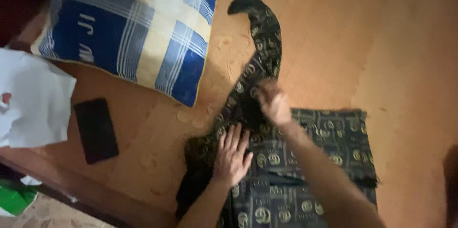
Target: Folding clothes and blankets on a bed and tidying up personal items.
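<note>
A black garment with a gold pattern lies on an orange bed sheet. One long sleeve stretches up and away toward the pillow. My left hand lies flat, fingers spread, pressing on the garment near its left edge. My right hand is blurred, its fingers closed on the cloth where the sleeve meets the body.
A blue and cream checked pillow lies at the top left. A black phone rests on the sheet to the left of the garment. White cloth lies at the left edge, and a green object is on the floor below.
</note>
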